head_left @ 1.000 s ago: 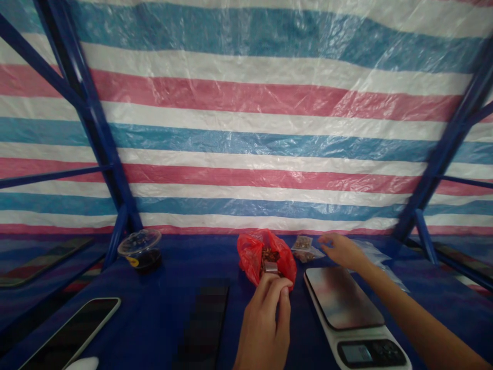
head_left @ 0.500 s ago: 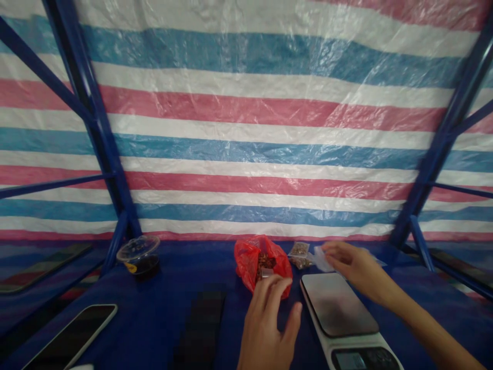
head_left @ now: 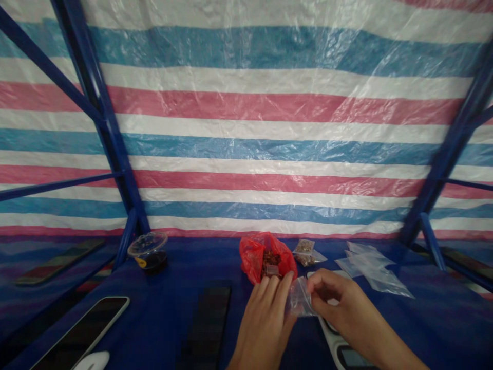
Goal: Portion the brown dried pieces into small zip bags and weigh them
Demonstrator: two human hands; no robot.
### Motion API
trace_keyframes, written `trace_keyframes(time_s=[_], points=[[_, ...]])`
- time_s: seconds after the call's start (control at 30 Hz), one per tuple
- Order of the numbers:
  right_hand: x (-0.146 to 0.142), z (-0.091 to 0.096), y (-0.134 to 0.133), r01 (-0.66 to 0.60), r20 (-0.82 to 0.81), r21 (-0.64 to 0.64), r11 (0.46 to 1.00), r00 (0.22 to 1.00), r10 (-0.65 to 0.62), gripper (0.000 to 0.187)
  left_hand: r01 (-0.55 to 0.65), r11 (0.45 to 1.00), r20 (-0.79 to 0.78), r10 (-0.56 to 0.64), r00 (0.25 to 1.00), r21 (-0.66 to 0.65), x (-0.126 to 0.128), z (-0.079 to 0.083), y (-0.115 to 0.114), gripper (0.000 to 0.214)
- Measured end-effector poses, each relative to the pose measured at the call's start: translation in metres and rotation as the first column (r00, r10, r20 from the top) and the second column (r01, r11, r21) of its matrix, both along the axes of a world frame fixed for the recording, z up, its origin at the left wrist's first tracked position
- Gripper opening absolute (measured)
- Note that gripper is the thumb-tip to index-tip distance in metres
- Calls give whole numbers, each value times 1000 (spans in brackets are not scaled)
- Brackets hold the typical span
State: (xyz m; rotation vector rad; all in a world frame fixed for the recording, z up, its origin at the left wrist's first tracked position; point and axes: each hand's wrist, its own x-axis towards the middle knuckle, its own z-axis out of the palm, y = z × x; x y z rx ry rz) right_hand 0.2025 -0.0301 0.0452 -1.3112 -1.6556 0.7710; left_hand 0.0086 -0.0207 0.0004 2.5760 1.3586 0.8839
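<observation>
A small clear zip bag [head_left: 299, 298] is stretched between my two hands, in front of the red plastic bag. My left hand [head_left: 267, 311] pinches its left side, fingers together and thumb below. Holding the right edge between thumb and fingertips is my right hand [head_left: 339, 298], which covers much of the kitchen scale [head_left: 331, 336]. Just beyond my left fingers stands the open red plastic bag [head_left: 250, 254], with brown dried bits [head_left: 269, 259] and a clear little scoop or box [head_left: 272, 270] inside; I cannot tell which.
Two small filled bags [head_left: 306, 247] lie behind the scale. Several flat clear bags [head_left: 375, 267] spread to the right. At left are a lidded plastic cup of dark liquid [head_left: 152, 254], a phone [head_left: 84, 334] and a white mouse [head_left: 93, 361]. Blue posts [head_left: 111, 128] frame a striped sheet.
My right hand has come from the loose clear bags toward the middle, bringing one along. My left hand, open before, has closed on that bag's other side.
</observation>
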Motion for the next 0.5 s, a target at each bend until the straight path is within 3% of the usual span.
trace_keyframes(time_s=[0.13,0.37,0.43,0.5], points=[[-7,-5,-3,-89,32,-38,995,995,90,19,10,1000,-26,-11,1000,-26,3,5,-1,88],[-10,-14,-5,-123,24,-140,982,992,128,22,74,981,6,-74,997,-179,6,4,-5,55],[-4,-8,0,-125,50,-122,985,990,131,19,43,972,57,-31,998,-230,5,6,-5,43],[-3,-2,13,-117,80,-67,991,989,122,22,-39,956,149,86,985,-290,4,6,-5,31]])
